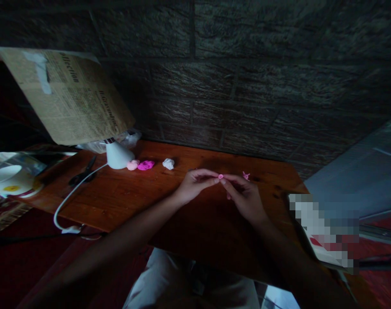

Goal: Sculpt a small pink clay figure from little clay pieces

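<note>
My left hand (pixel 197 183) and my right hand (pixel 243 195) meet above the wooden table, fingertips pinched together on a small pink clay piece (pixel 220 176). The piece looks rounded, with a darker spot in its middle. Just beyond my right hand lies a small pink clay shape (pixel 246 175) with thin prongs. Left of my hands sit a white clay lump (pixel 168 163), a bright magenta clay lump (pixel 146 165) and a pale pink clay lump (pixel 133 165). The last two touch each other.
A lamp with a newsprint shade (pixel 76 94) and white base (pixel 118 155) stands at the table's (pixel 118 197) back left. Black scissors (pixel 83 174) lie near its cable. A white cup (pixel 9 178) is at far left. A blurred-out flat object (pixel 324 234) lies right. A dark brick wall (pixel 214 81) rises behind.
</note>
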A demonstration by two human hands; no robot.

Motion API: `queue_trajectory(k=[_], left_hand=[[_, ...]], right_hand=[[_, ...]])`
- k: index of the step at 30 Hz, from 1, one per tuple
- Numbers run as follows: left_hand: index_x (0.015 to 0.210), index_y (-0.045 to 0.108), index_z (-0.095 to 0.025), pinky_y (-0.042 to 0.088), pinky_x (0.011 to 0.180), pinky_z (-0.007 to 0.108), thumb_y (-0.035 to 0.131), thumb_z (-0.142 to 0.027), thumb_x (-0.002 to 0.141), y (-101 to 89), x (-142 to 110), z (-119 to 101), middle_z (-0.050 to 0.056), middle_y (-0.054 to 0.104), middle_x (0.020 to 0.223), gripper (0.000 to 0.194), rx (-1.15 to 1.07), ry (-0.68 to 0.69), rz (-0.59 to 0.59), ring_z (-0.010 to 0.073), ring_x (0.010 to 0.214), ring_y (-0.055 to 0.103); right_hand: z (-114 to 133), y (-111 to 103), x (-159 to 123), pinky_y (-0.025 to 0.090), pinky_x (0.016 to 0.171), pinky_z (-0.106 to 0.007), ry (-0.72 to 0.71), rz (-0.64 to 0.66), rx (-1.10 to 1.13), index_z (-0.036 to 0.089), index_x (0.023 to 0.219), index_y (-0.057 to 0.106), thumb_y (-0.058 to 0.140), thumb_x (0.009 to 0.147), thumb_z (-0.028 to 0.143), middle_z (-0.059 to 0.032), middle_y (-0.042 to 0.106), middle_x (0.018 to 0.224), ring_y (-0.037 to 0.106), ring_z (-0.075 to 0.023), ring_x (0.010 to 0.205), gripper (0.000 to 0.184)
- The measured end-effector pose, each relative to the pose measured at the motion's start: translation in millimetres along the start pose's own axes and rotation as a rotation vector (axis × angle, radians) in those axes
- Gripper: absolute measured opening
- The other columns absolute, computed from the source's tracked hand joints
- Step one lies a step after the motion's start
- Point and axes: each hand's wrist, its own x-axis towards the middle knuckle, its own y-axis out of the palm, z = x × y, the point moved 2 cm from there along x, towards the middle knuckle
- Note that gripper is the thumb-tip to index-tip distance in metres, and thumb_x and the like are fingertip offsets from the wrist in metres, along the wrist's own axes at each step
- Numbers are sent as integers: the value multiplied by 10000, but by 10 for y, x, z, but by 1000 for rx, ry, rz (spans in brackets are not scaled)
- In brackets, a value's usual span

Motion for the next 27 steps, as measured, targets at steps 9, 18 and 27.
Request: queue_trajectory(k=[9, 18, 27], left_hand=[[1018, 750, -181, 542, 904, 341, 766, -317, 808, -204, 53, -30, 80, 763, 1062, 251, 356, 144, -10, 180, 944, 699], [1013, 713, -162, 531, 953, 404, 679, -201, 854, -675, 148, 118, 101, 757, 1054, 167, 1102, 36, -55, 238, 993, 698], [1065, 692, -159, 552, 798, 298, 623, -160, 876, -473, 94, 81, 64, 758, 989, 201, 822, 157, 53, 166, 882, 705]], right_hand=[[-150, -65, 32, 530, 519, -267, 36, -26, -121, 203, 968, 757, 717, 825, 440, -33, 751, 811, 626, -136, 576, 280], [-238, -13, 16, 545, 769, -337, -208, 239, -636, 223, 882, 739, 647, 878, 167, -51, 758, 904, 705, -200, 802, 108], [-183, -57, 23, 551, 776, -352, -181, 261, -621, 217, 910, 741, 615, 879, 148, -58, 767, 915, 717, -212, 825, 147]])
